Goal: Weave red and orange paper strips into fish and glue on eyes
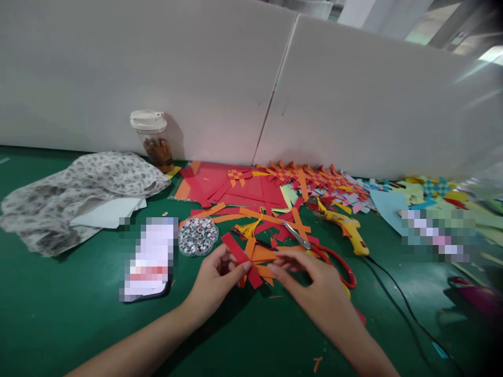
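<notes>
My left hand is closed, with thumb and fingers pinching a red paper strip crossed with orange strips. To its right, my right hand has thumb and index finger apart, close to the ends of the orange paper strips; whether it touches them I cannot tell. Scissors with red handles lie just behind the right hand, partly covered by it. Between the hands and the red paper sheets lies a yellow tassel. A round clear case of googly eyes sits left of the strips.
A yellow glue gun with a black cord rests at right. A phone, patterned cloth and lidded cup stand or lie at left. Red sheets and woven paper fish lie before the white partition.
</notes>
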The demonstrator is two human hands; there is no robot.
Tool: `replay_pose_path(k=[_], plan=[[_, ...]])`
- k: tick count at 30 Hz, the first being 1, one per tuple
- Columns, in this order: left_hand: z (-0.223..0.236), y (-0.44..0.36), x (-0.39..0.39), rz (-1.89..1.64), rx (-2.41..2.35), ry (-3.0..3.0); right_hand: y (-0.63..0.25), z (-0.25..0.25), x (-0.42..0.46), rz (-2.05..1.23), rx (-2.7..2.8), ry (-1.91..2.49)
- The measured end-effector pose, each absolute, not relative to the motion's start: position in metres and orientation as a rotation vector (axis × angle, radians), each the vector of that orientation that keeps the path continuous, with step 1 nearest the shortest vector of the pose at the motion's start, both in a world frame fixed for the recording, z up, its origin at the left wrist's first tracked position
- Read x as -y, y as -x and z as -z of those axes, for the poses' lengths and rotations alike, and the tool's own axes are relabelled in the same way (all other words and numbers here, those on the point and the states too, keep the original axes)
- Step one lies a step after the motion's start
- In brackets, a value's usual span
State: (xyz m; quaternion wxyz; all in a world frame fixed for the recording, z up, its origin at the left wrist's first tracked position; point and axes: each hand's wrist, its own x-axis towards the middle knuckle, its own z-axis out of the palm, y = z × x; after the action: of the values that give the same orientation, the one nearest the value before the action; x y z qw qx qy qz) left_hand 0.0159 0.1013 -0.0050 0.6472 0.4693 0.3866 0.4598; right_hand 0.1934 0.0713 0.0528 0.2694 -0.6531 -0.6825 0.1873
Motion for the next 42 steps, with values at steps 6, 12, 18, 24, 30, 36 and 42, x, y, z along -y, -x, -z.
replay_pose_path(k=[6,12,18,24,30,36,42], plan=[[0.007,-0.014,-0.101,-0.997,-0.844,-1.126,-0.158,-0.052,-0.072,-0.979,1.94,1.546],[0.008,-0.015,-0.099,-0.949,-0.918,-1.344,-0.169,-0.068,-0.088,-0.687,2.087,1.579],[0.004,-0.016,-0.096,-0.922,-1.046,-1.421,-0.203,-0.065,-0.133,0.106,2.207,1.692],[0.004,-0.014,-0.097,-1.0,-1.151,-1.388,-0.209,-0.033,-0.161,0.384,2.681,1.457],[0.0,-0.013,-0.096,-1.051,-1.099,-1.3,-0.209,-0.024,-0.164,0.474,2.841,1.212],[0.0,-0.011,-0.098,-1.037,-1.118,-1.357,-0.212,-0.024,-0.164,0.505,2.798,1.139],[0.006,-0.012,-0.099,-1.082,-1.111,-1.295,-0.221,-0.036,-0.162,0.511,2.43,1.345]])
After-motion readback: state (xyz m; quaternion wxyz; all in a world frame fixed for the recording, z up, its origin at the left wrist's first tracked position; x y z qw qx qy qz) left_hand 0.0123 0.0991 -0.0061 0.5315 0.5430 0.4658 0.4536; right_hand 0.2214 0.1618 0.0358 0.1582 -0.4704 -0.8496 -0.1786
